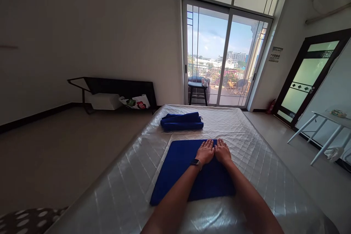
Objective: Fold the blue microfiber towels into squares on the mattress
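Observation:
A blue towel (175, 168) lies spread flat on a plastic-wrapped quilted mattress (131, 179). My left hand (205, 151), with a dark watch on its wrist, rests palm down on the towel's far edge, fingers stretched out. My right hand (222, 150) lies flat right beside it, touching it, fingers also straight. Farther along the mattress sits a pile of folded blue towels (182, 121), apart from both hands.
A black metal frame (115, 87) leans at the left wall with a white box and a printed bag under it. Sliding glass doors (223, 56) face a balcony with a stool. A white table (326, 124) stands at the right. A dotted cloth (27, 219) shows at the lower left.

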Motion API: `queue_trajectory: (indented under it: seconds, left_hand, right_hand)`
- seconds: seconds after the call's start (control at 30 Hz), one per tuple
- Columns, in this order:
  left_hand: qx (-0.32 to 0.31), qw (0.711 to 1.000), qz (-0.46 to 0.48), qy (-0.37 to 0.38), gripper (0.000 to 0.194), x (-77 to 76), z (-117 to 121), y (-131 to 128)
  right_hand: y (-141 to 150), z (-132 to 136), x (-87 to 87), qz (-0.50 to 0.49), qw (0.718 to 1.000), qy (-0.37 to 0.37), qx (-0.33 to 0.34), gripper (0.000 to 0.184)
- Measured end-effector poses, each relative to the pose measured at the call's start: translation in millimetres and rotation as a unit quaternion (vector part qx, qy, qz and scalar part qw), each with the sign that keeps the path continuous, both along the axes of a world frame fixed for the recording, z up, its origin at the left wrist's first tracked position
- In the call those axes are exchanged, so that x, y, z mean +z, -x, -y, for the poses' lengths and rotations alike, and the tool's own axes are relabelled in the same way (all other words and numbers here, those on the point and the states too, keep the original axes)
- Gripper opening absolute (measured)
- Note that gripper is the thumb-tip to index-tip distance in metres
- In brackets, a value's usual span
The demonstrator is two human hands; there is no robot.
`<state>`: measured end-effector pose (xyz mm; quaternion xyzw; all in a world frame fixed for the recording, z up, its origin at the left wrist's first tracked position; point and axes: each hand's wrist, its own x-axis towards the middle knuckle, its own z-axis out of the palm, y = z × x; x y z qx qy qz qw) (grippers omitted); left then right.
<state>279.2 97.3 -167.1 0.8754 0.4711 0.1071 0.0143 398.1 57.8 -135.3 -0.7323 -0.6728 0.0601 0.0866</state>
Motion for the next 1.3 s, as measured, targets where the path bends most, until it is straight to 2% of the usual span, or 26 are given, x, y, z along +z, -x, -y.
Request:
queue_trajectory:
  seconds: [0.1,0.17,0.4,0.47,0.53,0.77,0.93,1.0,1.07,1.13,1.23,1.3]
  left_hand:
    - [0.019,1.000,-0.007,0.009,0.059,-2.9,-4,18]
    - [0.046,0.999,-0.010,0.013,0.059,-3.4,-9,42]
    - [0.170,0.985,-0.022,0.023,0.063,-3.5,-21,165]
    - [0.177,0.984,-0.026,0.026,0.063,-5.0,-23,183]
    - [0.174,0.984,-0.028,0.028,0.065,-6.8,-25,189]
    - [0.167,0.985,-0.024,0.028,0.064,-6.4,-22,181]
    - [0.172,0.984,-0.028,0.025,0.062,4.7,-19,184]
    - [0.174,0.984,-0.027,0.022,0.062,10.9,-21,174]
    - [0.159,0.987,-0.021,0.017,0.063,15.7,-22,147]
    - [0.117,0.993,-0.011,0.010,0.064,17.0,-18,106]
    - [0.034,0.999,-0.001,0.011,0.063,10.9,-5,37]
    - [0.009,1.000,0.003,0.019,0.062,3.4,7,3]
  right_hand:
    - [1,0,0.3,0.000,1.000,0.000,-0.003,0.057]
    - [1,-1,0.3,-0.001,1.000,0.001,-0.006,0.057]
    - [0,-3,-1.5,-0.009,1.000,0.009,-0.010,0.059]
    - [0,-4,-2.1,-0.010,1.000,0.011,-0.012,0.059]
    - [0,-4,-2.2,-0.010,1.000,0.014,-0.015,0.060]
    - [1,-1,3.3,-0.003,0.999,0.027,-0.020,0.060]
    - [3,0,6.9,-0.002,0.999,0.026,-0.019,0.060]
    - [3,0,6.9,-0.003,1.000,0.024,-0.018,0.060]
    - [3,-1,6.2,-0.003,1.000,0.022,-0.017,0.060]
    - [2,-1,4.9,-0.003,1.000,0.021,-0.016,0.059]
    - [0,-1,2.7,-0.003,1.000,0.019,-0.011,0.059]
    - [-1,-1,1.5,-0.002,1.000,0.018,-0.005,0.058]
